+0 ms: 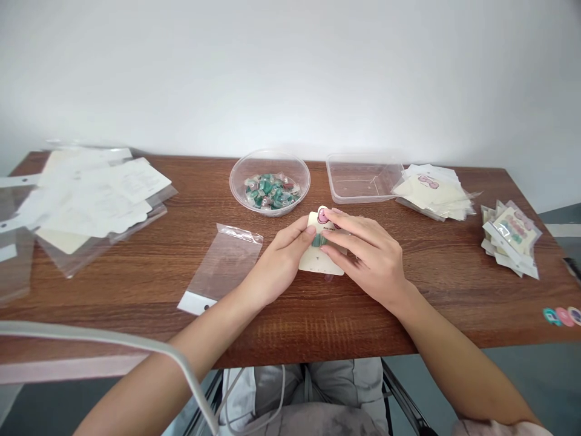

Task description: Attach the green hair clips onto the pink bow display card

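A small cream card (318, 261) lies at the middle of the wooden table, with a pink charm (323, 215) at its top end and a green piece (319, 240) on its face. My left hand (279, 257) pinches the card's left side between thumb and fingers. My right hand (367, 254) rests over the card from the right, its fingertips on the top and the green piece. A flat transparent plastic bag (222, 266) with a white header strip lies just left of my left hand, not touching it.
A transparent bowl (269, 183) of green and pink wrapped pieces and a transparent plastic tub (363, 178) stand at the back. Stacks of bagged cards (431, 192) (511, 238) lie at right, loose bags and sheets (91, 200) at left. A grey cable crosses the lower left.
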`<state>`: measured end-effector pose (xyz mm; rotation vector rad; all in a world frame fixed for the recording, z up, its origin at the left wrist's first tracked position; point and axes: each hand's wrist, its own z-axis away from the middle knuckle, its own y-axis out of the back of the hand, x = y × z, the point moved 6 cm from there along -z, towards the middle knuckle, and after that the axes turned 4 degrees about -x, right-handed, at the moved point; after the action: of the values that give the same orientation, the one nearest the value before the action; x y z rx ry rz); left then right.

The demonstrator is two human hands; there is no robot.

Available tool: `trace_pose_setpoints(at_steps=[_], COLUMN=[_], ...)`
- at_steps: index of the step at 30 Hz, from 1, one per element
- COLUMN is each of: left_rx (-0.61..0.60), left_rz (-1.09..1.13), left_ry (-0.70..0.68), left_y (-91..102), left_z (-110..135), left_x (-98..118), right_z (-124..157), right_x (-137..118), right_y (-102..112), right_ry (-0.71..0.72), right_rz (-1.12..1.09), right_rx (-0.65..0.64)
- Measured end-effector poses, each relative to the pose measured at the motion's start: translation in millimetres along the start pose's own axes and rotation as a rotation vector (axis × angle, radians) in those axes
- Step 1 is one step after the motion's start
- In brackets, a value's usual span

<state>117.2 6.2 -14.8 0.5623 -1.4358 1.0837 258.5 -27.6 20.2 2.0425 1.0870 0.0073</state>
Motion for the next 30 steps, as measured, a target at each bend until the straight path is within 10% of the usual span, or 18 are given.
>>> trace_pose_setpoints(at_steps=[30], left_rx=[-0.044], left_rz=[0.121], left_ry=[0.039], left_y=[-9.2], left_z=[2.2], left_x=[-1.7], right_z=[-2.5], right_x=[-0.1], right_y=[2.4], right_ry=[-0.009], right_rz=[0.055], right_rx=[0.026])
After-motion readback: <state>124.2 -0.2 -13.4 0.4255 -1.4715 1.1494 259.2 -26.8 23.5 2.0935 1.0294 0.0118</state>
